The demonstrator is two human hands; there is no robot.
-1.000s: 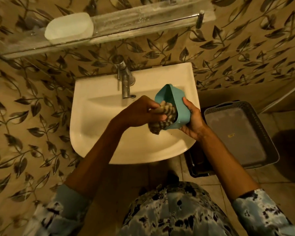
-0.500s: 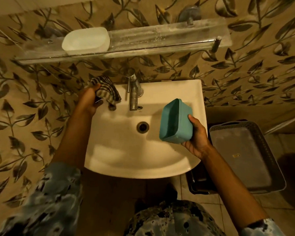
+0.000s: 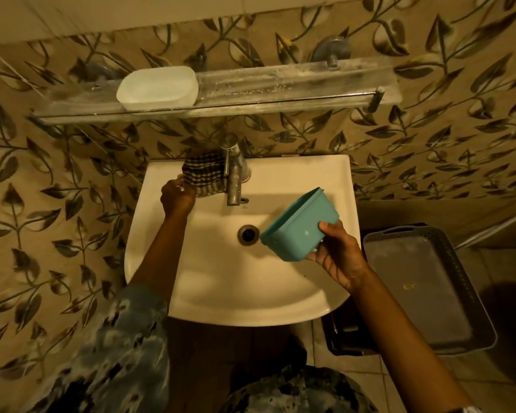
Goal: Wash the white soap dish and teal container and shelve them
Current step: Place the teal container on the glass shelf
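Note:
My right hand [image 3: 337, 257] grips the teal container [image 3: 300, 226] from below and holds it tilted over the right side of the white sink [image 3: 221, 293], its opening facing up and left. My left hand [image 3: 176, 196] rests at the sink's back left, touching the edge of a checked cloth [image 3: 204, 175] that lies on the rim beside the tap [image 3: 234, 178]. Whether the fingers still pinch the cloth is unclear. The white soap dish [image 3: 158, 87] sits on the left part of the glass shelf [image 3: 280, 87] above the sink.
The drain [image 3: 248, 234] is in the middle of the basin. A grey plastic basket [image 3: 423, 287] stands on the floor right of the sink, over a dark crate. Leaf-patterned wall tiles surround the sink. The shelf's right half is bare.
My left hand carried the cloth out of the container to the sink's back left and laid it on the rim by the tap. My right hand tilted the container.

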